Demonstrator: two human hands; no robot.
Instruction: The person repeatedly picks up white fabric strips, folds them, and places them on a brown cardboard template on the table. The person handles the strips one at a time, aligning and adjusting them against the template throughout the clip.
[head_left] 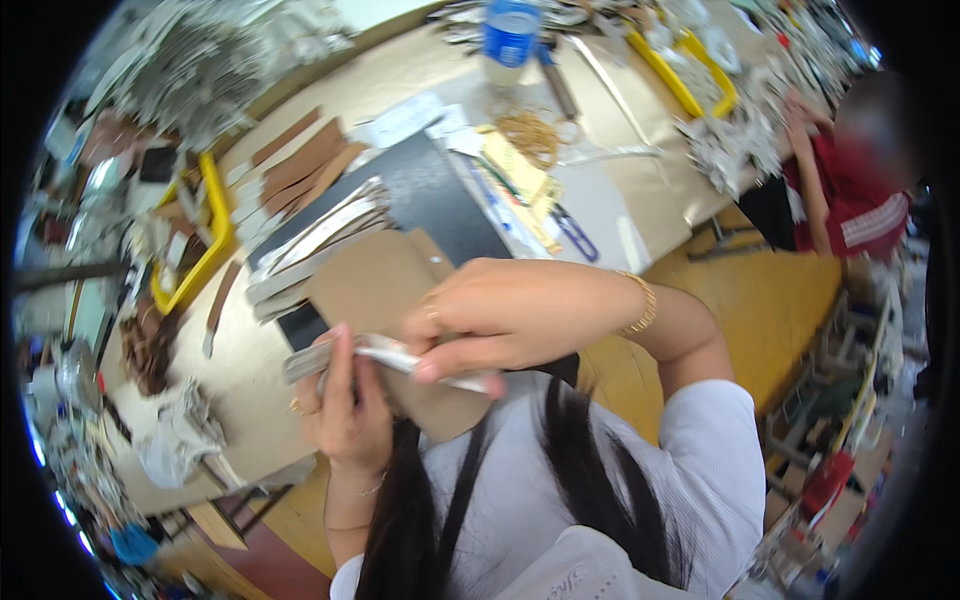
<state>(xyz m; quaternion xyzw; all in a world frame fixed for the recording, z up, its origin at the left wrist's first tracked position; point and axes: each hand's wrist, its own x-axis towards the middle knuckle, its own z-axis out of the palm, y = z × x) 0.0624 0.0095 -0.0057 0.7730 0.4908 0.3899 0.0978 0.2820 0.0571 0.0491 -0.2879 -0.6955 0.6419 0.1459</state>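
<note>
My left hand (350, 410) is closed around one end of a flat grey-beige strip (302, 364), its fingers upright against it. Across the other end lies my right hand (490, 315), curled, with the thumb pressed along a whitish strip (385, 352). Motion blur hides whether the two strips are one piece. Below them hangs a taupe flat panel (440, 410), close to my body. Just beyond my hands a larger taupe panel (365, 275) rests at the table's near side, beside a stack of grey-beige strips (325, 232).
A dark cutting board (430, 195) lies on the table, with brown strips (300, 175) to its left. Yellow trays (212, 235) flank the work area. A blue-labelled bottle (510, 40), rubber bands (530, 135) and blue-handled scissors (575, 235) lie farther off. A person in red (840, 190) sits at right.
</note>
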